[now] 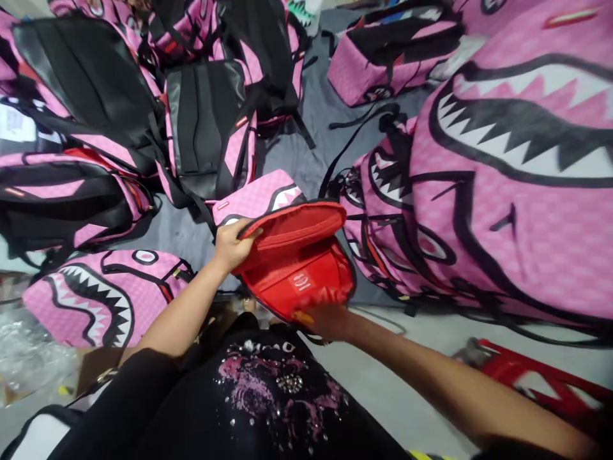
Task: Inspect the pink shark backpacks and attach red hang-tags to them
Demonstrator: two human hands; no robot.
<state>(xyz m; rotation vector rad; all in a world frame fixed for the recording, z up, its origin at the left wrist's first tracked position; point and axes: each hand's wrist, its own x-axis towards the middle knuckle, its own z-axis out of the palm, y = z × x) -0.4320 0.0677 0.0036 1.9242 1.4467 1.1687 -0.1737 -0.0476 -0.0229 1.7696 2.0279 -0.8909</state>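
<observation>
A small bag point(316, 271) with bright red lining hangs open in front of my body, a white printed mark on its inner pocket. My left hand point(233, 246) pinches the raised flap edge, thumb over the red side. At the near edge, my right hand point(325, 321) reaches to the lining; its fingers are blurred, and an orange-yellow patch shows by the fingertips. Just behind the flap is a pink checked panel point(258, 195) with a shark mouth; whether it belongs to the same bag I cannot tell.
Pink and black backpacks point(205, 128) cover the grey-clothed table point(306, 163). A large shark-face backpack point(502, 211) stands close on the right. Another shark-print bag point(110, 294) lies at the left near edge, by clear plastic wrap point(36, 354). A red frame point(536, 377) sits lower right.
</observation>
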